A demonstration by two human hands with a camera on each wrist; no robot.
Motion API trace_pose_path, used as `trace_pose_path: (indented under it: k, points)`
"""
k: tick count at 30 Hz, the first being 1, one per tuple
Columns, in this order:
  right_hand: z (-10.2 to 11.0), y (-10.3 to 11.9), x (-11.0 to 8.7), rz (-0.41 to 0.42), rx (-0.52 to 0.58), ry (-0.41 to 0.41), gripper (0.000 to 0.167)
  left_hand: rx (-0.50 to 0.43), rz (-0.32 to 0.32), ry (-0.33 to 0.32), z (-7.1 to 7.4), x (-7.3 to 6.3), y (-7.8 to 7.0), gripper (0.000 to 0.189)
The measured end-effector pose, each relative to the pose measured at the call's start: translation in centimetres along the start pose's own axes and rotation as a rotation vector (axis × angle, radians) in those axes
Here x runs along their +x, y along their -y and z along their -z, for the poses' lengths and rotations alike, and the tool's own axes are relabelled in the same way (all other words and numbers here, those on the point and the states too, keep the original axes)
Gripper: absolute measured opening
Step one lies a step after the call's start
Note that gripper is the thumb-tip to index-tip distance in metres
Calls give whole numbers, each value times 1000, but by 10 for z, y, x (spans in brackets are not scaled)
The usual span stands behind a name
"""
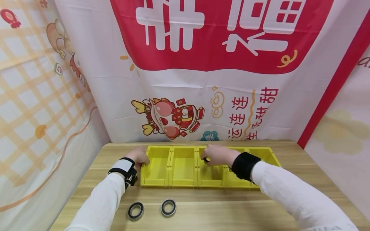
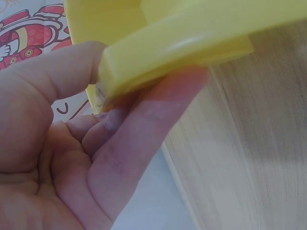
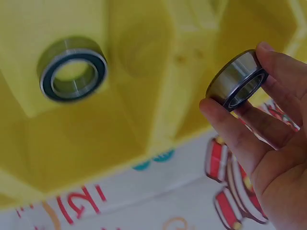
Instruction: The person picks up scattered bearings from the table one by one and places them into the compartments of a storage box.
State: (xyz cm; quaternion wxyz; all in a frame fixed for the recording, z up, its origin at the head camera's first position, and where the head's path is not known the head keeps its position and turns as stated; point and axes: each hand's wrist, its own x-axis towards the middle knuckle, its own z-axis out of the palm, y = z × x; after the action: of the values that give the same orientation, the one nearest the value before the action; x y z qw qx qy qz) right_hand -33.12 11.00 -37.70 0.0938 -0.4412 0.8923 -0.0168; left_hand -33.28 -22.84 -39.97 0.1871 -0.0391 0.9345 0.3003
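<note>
My left hand (image 1: 139, 156) grips the side rim of the leftmost yellow bin (image 1: 154, 182). In the left wrist view the thumb and fingers lie on either side of that bin's yellow rim (image 2: 158, 57). Over the third bin from the left, my right hand (image 1: 218, 155) pinches a ball bearing (image 3: 235, 79) between thumb and fingers. It has a shiny steel outer ring and a dark seal. Another bearing (image 3: 73, 72) lies inside a yellow bin in the right wrist view. Two more bearings, one left (image 1: 135, 211) and one right (image 1: 168, 208), lie flat on the table before the bins.
Several yellow bins stand side by side in a row along the back of the wooden table (image 1: 219, 211). A printed cloth (image 1: 185, 80) hangs right behind them, and more cloth hangs at the left and right sides. My right forearm crosses above the right-hand bins.
</note>
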Motion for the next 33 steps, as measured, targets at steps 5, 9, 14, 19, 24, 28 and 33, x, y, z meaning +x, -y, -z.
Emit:
trace_pose_path:
  k: [5, 9, 14, 19, 24, 28, 33]
  points:
    - [-25, -12, 10, -20, 47, -19, 10, 23, 5, 1, 1, 2, -1, 13]
    - [-43, -19, 17, -18, 84, -55, 5, 35, 6, 2, 1, 4, -1, 13]
    - [-59, -23, 22, 8, 50, -84, 10, 32, 11, 6, 2, 3, 0, 11]
    - [-66, -23, 21, 18, 41, -116, 13, 31, 11, 7, 1, 3, 0, 10]
    - [-68, -19, 18, 50, 28, -158, 12, 26, 7, 10, 0, 2, 1, 10]
    - [-69, -17, 16, 40, 29, -169, 12, 24, 3, 11, -1, 2, 1, 9]
    - [-64, -16, 14, -14, 36, -152, 18, 11, 6, 6, -1, 3, 1, 8]
